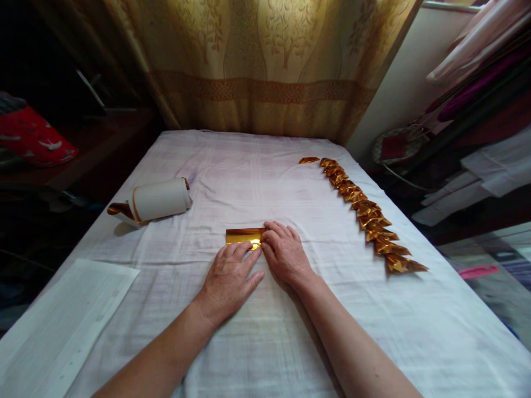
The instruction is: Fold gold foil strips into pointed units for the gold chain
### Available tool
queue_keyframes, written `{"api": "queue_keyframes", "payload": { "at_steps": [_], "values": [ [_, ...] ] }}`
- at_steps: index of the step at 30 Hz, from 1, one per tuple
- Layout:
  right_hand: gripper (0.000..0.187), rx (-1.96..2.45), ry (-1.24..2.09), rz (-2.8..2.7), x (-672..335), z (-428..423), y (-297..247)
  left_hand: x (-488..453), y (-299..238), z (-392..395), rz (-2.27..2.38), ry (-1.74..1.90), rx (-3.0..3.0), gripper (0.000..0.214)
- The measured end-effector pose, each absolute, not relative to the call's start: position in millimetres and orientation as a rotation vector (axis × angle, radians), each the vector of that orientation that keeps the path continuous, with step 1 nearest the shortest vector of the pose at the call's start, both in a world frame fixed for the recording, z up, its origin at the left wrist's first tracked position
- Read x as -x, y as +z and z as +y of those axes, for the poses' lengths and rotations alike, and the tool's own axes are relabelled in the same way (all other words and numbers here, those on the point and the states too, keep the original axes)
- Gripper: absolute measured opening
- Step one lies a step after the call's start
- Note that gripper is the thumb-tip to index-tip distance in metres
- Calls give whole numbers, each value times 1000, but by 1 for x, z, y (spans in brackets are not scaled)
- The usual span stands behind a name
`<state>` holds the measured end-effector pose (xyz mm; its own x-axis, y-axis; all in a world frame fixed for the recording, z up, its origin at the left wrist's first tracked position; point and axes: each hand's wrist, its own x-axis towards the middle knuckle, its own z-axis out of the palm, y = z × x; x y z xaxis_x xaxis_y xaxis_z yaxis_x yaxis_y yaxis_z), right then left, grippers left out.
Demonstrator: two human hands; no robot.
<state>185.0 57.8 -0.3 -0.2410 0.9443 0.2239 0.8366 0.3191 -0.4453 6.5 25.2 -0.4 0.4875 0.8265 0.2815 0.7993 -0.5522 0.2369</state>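
Foil, a shiny gold rectangular piece [241,235], lay on the white cloth [257,182] and served as the reference for all positions. The left hand [230,276] was at the near side of the foil, palm down, its fingers extended and released rather than clenched; the fingertips rested on the near edge, and the thumb pointed right, clear of the foil. The right hand [288,254] was at the right end of the foil, its fingers bent over that end and covering it; whether thumb and forefinger pinched the material could not be told. A white-backed roll with gold foil showing at its ends [160,200] lay to the left of the foil and farther away, its loose end turned left. A flat white rectangular sheet [68,323] lay to the left of the foil and nearer. A close-set row of folded, pointed gold foil pieces [367,211] ran diagonally to the right of the foil. One small folded gold foil piece [309,160] lay beyond the foil and to the right, just beside the row's far end. A gold patterned fabric curtain [244,61] hung well beyond the foil.
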Motion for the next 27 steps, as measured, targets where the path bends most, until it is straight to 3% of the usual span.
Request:
{"api": "queue_keyframes", "payload": {
  "at_steps": [21, 27],
  "values": [
    [15, 1574, 328, -2132, -185, 58, 1, 51, -7, 16, 1484, 654, -2858, 43],
    [22, 1452, 85, -2036, -188, 53, 0, 50, -7, 19, 1490, 677, -2890, 41]
  ]
}}
